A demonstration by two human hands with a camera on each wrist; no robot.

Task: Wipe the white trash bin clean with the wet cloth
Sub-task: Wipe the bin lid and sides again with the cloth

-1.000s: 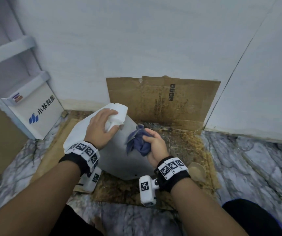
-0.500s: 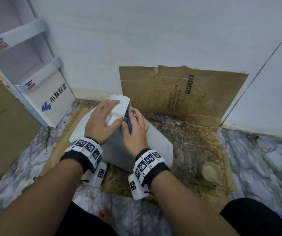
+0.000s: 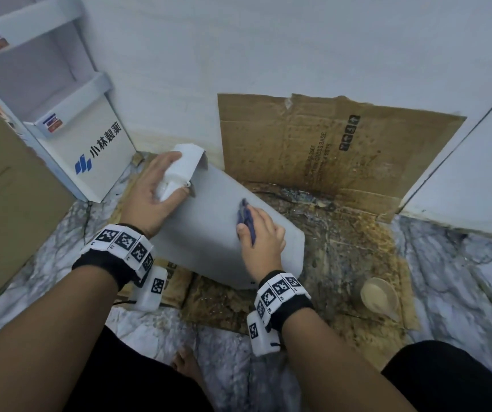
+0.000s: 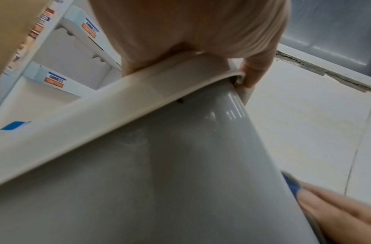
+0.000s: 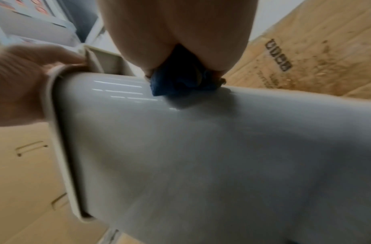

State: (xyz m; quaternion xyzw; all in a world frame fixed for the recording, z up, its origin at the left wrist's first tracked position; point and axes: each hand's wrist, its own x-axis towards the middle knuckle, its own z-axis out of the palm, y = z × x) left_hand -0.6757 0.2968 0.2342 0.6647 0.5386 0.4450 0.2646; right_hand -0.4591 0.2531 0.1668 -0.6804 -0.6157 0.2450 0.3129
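Observation:
The white trash bin lies tilted on its side over stained cardboard, its rim toward the back left. My left hand grips the bin's rim, fingers curled over the edge. My right hand presses the blue wet cloth against the bin's upper side wall. In the right wrist view the cloth is bunched under the palm, touching the glossy surface. Most of the cloth is hidden beneath the hand.
Dirty flattened cardboard covers the floor and leans on the wall behind. A small shallow bowl sits on the cardboard at right. A white display shelf stands at left, next to a brown box. Marble floor surrounds.
The right hand slid the cloth along the bin's side wall, from beside the rim toward the base. The left hand kept its hold on the rim.

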